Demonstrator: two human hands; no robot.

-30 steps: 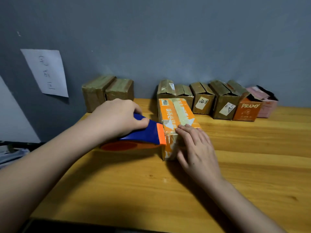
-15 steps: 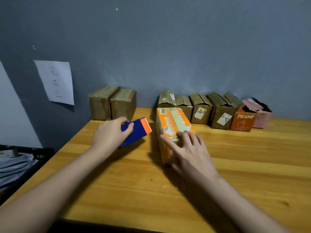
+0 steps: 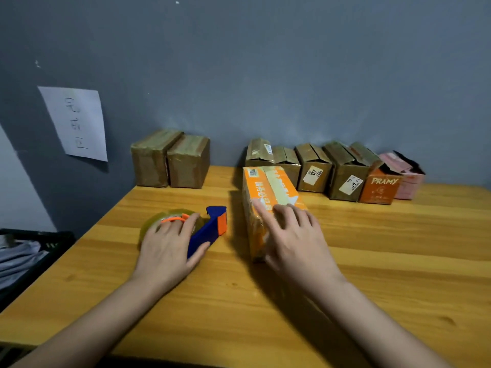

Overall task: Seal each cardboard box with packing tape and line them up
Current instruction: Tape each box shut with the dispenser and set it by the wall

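Observation:
An orange box with a strip of tape along its top lies on the wooden table in the middle. My right hand rests flat on its near end, fingers spread. To its left lies the blue and orange tape dispenser with its clear roll of tape flat on the table. My left hand lies over the dispenser, thumb against its blue handle. Two taped brown boxes stand against the wall at the back left.
A row of several boxes stands along the wall at the back right, ending in an orange PRAMY box and a pink box with open flaps. A paper note hangs on the grey wall. A dark crate stands left of the table.
My left hand pulled the dispenser away from the orange box and laid it flat on the table to the left. My right hand stayed on the box's near end.

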